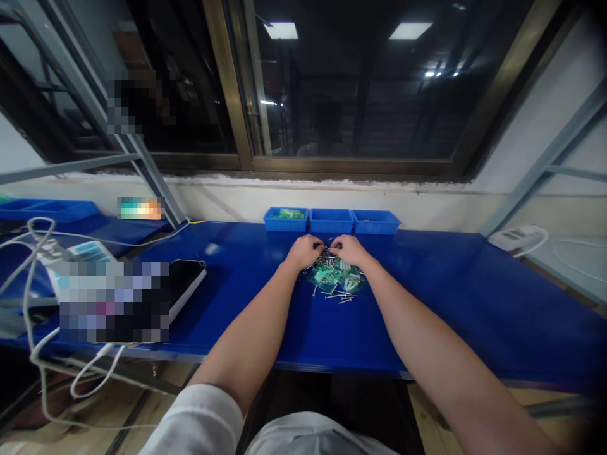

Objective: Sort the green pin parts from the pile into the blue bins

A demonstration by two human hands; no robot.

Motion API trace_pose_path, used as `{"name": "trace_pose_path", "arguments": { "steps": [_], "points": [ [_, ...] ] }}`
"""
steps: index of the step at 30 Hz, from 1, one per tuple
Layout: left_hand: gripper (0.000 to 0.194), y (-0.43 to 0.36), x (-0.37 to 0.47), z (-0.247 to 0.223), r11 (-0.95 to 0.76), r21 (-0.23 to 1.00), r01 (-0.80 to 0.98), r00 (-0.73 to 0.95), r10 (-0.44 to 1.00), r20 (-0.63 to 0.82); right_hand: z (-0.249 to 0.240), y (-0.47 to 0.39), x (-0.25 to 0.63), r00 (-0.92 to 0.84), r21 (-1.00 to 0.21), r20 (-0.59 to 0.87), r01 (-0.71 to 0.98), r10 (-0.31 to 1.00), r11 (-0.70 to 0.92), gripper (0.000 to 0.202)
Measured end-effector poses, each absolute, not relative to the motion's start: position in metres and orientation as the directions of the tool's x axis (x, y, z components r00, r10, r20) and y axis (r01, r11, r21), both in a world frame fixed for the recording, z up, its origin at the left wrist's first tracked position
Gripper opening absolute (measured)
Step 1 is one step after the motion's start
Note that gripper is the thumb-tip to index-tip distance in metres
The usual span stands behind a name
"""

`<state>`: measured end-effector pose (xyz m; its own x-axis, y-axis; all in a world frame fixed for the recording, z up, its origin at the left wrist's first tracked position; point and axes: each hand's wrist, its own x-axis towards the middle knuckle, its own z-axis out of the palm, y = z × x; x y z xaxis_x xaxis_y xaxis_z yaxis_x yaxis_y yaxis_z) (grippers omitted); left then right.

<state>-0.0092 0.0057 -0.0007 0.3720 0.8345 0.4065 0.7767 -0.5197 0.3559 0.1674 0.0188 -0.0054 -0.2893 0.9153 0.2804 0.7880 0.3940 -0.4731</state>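
A heap of loose metal screws (327,258) mixed with small green-and-clear plastic packets (332,276) lies on the blue table (227,303). At the heap's far left side is my left hand (305,251), its fingers curled together at the screws. My right hand (349,249) mirrors it at the far right side, fingers also bent inward and closed. Whatever sits between the fingertips of either hand is too small to make out. Several long screws (336,295) are scattered at the heap's near edge.
Three blue bins stand along the wall: the left bin (286,226) holds green packets, beside the middle bin (331,227) and right bin (375,229). To the left lie a dark-topped device (187,281) and white cables (35,354). A white power strip (516,237) is at right.
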Motion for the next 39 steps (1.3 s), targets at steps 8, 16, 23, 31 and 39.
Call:
{"name": "trace_pose_path", "arguments": {
  "steps": [8, 16, 23, 31, 39],
  "points": [
    [0.023, 0.002, -0.008, 0.003, -0.604, 0.372, 0.705, 0.422, 0.778, 0.465, -0.004, 0.017, 0.168, -0.299, -0.493, 0.407, 0.723, 0.863, 0.484, 0.009],
    [0.03, -0.002, -0.004, 0.007, -0.596, 0.493, 0.634, 0.373, 0.794, 0.48, 0.006, 0.015, 0.163, -0.118, -0.729, 0.557, 0.405, 0.822, 0.552, 0.019],
    [0.024, -0.008, 0.002, 0.012, -0.584, 0.541, 0.605, 0.353, 0.806, 0.476, 0.008, 0.014, 0.157, -0.046, -0.883, 0.448, 0.136, 0.893, 0.45, 0.033],
    [0.024, -0.004, 0.002, 0.009, -0.456, 0.648, 0.61, 0.197, 0.88, 0.433, 0.002, 0.018, 0.163, -0.044, -0.863, 0.375, 0.349, 0.926, 0.366, 0.032],
    [0.016, -0.003, 0.002, 0.009, -0.495, 0.648, 0.579, 0.25, 0.864, 0.437, 0.014, 0.01, 0.159, -0.006, -0.769, 0.409, 0.537, 0.912, 0.349, 0.036]
  ]
}}
